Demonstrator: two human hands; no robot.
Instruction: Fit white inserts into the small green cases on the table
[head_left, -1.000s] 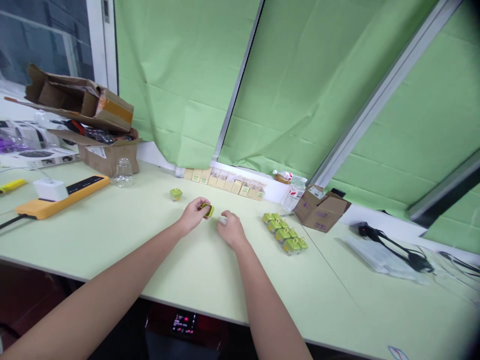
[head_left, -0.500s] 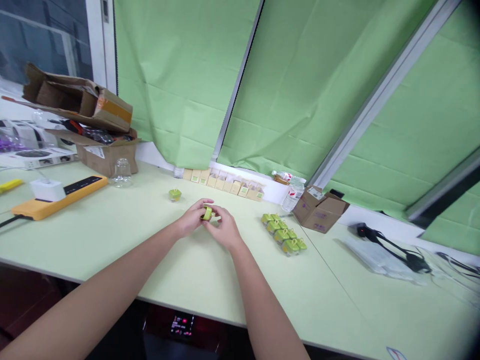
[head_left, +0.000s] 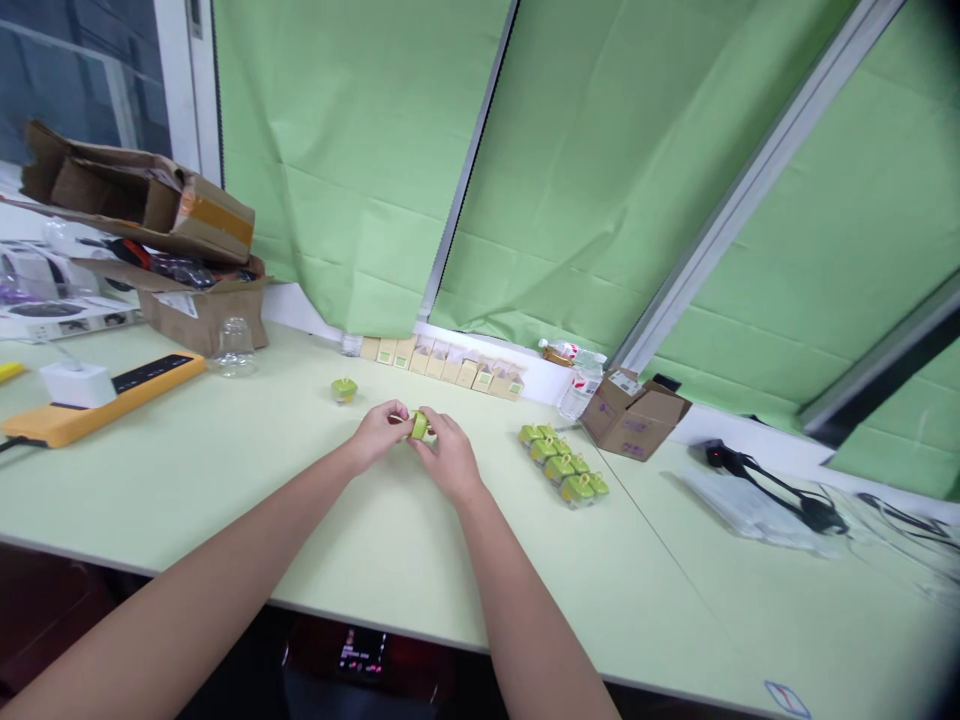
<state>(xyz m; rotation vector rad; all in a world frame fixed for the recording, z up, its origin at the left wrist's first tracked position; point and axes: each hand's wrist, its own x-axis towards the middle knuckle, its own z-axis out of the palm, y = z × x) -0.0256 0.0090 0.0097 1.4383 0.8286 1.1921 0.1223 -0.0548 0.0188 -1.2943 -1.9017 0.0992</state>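
Over the middle of the table, my right hand [head_left: 451, 462] grips a small green lid [head_left: 419, 427] between thumb and fingers, its hollow side turned toward the left. My left hand [head_left: 377, 438] is closed in a pinch at the lid's left edge; what lies between its fingertips is too small to make out. Behind my left hand stands a single small clear cup with a green lid [head_left: 344, 389]. To the right of my hands, several similar green-lidded cups [head_left: 561, 467] with loops on top stand close together in rows.
Several small beige boxes [head_left: 451, 368] line the wall. Plastic bottles [head_left: 577, 392] and an opened carton [head_left: 634, 420] stand at the back right, near black cables [head_left: 817, 512] on clear plastic bags. Leftward are a yellow power strip [head_left: 161, 380], a clear jar [head_left: 235, 350] and stacked cardboard boxes [head_left: 202, 305].
The green lid has turned in my hands, and my left fingers have shifted from around it to a pinch at its edge. The whole view has moved slightly.
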